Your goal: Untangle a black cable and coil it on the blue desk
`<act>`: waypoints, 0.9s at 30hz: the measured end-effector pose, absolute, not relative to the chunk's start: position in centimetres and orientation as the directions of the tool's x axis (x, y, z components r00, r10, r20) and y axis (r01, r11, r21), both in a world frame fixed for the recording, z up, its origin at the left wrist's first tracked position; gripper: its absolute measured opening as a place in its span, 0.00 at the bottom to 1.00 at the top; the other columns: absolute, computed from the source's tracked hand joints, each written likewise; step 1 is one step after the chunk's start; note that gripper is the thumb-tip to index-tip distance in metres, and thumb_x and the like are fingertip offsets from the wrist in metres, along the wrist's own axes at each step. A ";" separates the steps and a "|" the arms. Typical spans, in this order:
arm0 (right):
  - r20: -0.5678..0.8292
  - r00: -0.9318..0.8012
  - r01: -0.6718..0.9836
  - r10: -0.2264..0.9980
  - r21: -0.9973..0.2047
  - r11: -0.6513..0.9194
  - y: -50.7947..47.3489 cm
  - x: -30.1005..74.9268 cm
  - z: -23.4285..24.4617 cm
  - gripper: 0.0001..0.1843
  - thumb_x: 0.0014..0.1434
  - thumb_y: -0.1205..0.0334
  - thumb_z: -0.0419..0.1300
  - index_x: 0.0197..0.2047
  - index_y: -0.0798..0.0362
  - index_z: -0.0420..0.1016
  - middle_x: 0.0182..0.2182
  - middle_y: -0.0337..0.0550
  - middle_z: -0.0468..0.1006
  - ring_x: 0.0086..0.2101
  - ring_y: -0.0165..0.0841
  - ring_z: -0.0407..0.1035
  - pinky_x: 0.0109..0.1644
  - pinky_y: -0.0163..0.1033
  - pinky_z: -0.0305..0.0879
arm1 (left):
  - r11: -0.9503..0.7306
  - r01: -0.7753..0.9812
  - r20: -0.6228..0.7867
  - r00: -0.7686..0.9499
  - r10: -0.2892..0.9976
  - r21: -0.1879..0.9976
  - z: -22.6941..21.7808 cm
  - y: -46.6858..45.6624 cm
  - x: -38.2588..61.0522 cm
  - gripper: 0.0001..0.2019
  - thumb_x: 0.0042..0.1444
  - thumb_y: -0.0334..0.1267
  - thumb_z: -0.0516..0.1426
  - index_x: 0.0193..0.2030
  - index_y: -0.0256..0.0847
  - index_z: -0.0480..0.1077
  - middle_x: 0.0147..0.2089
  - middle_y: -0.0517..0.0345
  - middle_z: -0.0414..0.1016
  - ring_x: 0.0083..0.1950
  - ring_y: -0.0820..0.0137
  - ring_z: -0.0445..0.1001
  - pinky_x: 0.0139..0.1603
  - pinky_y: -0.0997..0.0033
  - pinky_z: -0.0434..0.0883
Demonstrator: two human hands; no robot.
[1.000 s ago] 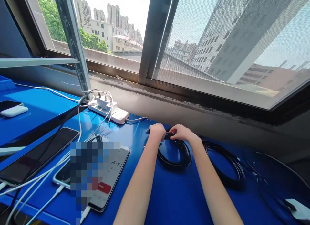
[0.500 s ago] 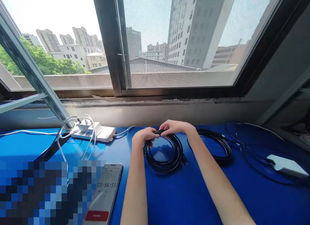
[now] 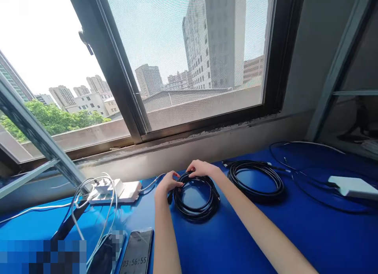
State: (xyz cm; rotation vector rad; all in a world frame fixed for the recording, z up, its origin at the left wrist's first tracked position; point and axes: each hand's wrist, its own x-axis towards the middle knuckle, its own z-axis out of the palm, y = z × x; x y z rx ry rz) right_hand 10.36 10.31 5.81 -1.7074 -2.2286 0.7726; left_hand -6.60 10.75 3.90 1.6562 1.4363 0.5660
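A coiled black cable lies on the blue tabletop in front of me. My left hand is closed on the upper left of the coil, thumb on top. The fingers of my right hand pinch the coil's far upper edge. A dark plug end sticks out at the coil's left, beside my left hand. On the right side of the coil another cable end shows. A second coiled black cable lies to the right, apart from both hands.
A white power strip with adapters and white cords stands at the left by the metal post. A phone showing a timer lies near the front. At the right sits a white box with black cables. Behind is the window sill.
My view has tilted and turned. Both hands stay at the coil's far side, a little further apart. The cable end at the coil's left now shows beside my left hand.
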 end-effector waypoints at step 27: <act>0.164 -0.024 0.871 0.986 -0.481 0.102 8.7 11.3 6.3 0.12 0.63 0.58 0.55 0.44 0.55 0.74 0.44 0.45 0.76 0.45 0.34 0.71 0.51 0.47 0.66 | 0.028 0.640 0.286 -0.382 0.879 0.768 -1.7 6.1 -5.7 0.10 0.53 0.30 0.52 0.38 0.40 0.73 0.45 0.47 0.73 0.49 0.58 0.72 0.48 0.60 0.68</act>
